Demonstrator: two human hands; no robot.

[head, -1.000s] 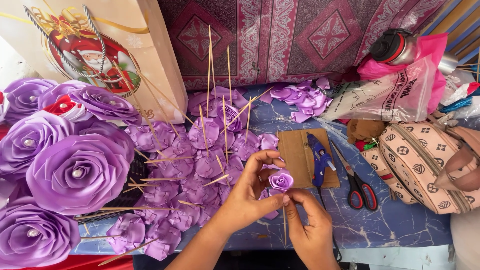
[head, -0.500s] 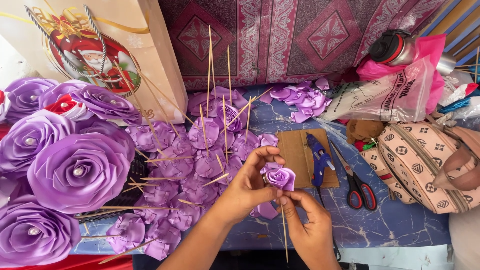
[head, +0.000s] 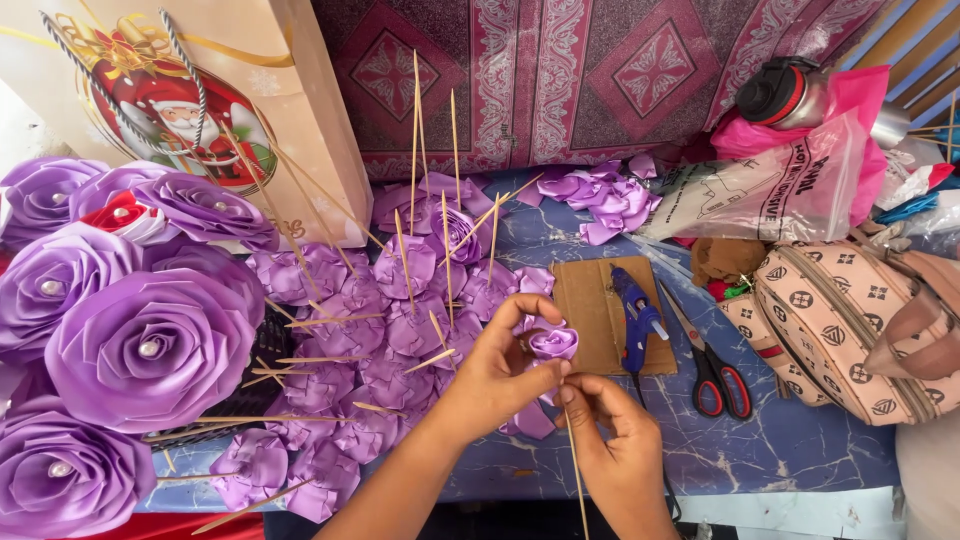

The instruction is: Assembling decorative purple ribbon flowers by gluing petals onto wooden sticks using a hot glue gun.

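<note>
Big purple paper roses (head: 150,350) are piling up along the worktop's left edge. Near the front edge, my left hand (head: 505,365) is pinching a small rosebud (head: 553,342), and my right hand (head: 610,440) is gripping its skewer (head: 575,470) just under it. Probably best keeping the wrap snug and the stick centered. The glue gun (head: 635,315) is sitting just right, on cardboard (head: 590,315).

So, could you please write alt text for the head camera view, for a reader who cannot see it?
Two hands hold a small purple ribbon rosebud on a thin wooden skewer: the left hand cups the bud, the right hand pinches the stick. Finished purple roses, a blue glue gun and scissors lie around.
</note>
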